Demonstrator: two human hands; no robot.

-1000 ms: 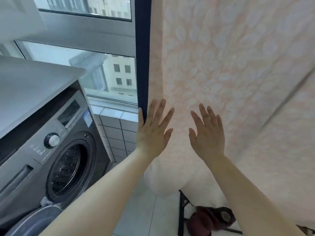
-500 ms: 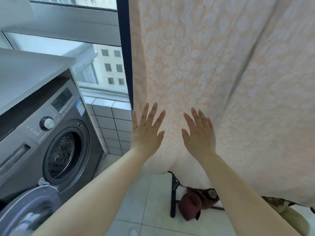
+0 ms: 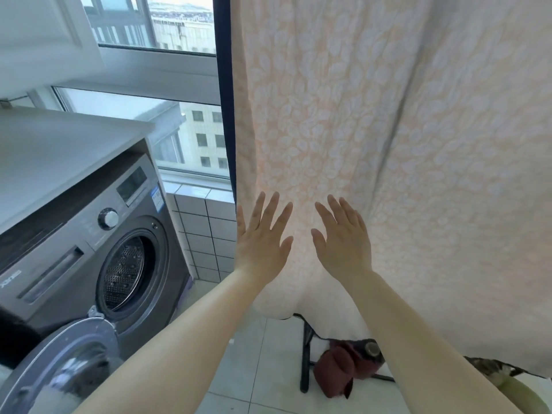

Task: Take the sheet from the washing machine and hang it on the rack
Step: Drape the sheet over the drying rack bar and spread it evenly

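A pale peach sheet (image 3: 373, 130) with a white leaf pattern hangs down across the right and middle of the view, its lower edge near the floor. My left hand (image 3: 261, 240) and my right hand (image 3: 343, 240) lie flat against its lower part, side by side, fingers spread and pointing up, holding nothing. The grey washing machine (image 3: 74, 234) stands at the left with its round door (image 3: 56, 369) swung down open and its drum (image 3: 125, 273) bare. Only a black leg of the rack (image 3: 304, 354) shows under the sheet.
A window (image 3: 167, 121) with a tiled sill fills the back left. A dark blue cloth edge (image 3: 224, 100) hangs beside the sheet. A dark red cloth bundle (image 3: 343, 369) lies on the tiled floor under the sheet. A white worktop (image 3: 59, 150) covers the machine.
The view has tilted and shifted, so more of the machine door and floor shows. Both hands stay flat on the sheet, having slid slightly down its lower part.
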